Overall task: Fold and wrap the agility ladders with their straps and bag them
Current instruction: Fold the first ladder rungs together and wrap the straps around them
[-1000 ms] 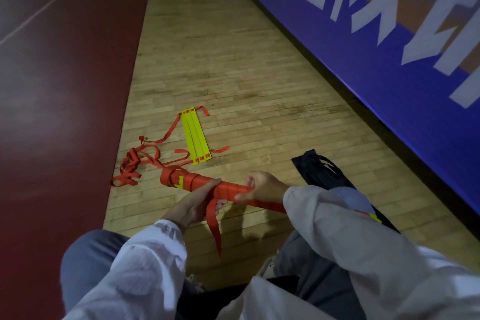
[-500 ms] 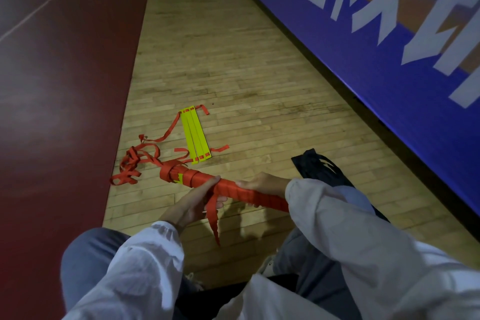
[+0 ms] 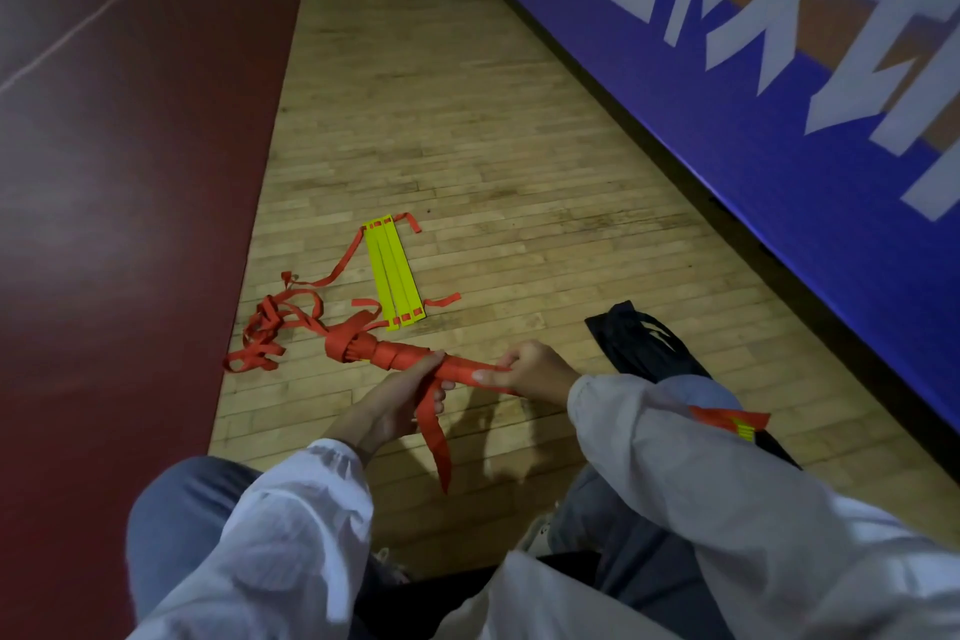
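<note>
Right hand (image 3: 530,369) re-pinched the strap (image 3: 434,431) atop the wrapped ladder (image 3: 387,354), left hand (image 3: 395,400) gripping the ladder; wrap looked nearly done.

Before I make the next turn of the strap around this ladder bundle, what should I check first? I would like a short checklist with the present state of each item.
1. Grip of the left hand on the wrapped bundle: ok.
2. Grip of the right hand further along the bundle: ok.
3. The strap tail hangs free below the left hand: ok.
4. All of the ladder is gathered in: not ok. The yellow rungs and loose straps lie on the floor.
5. The black bag is open and ready: cannot tell. It lies on the floor to the right.
</note>
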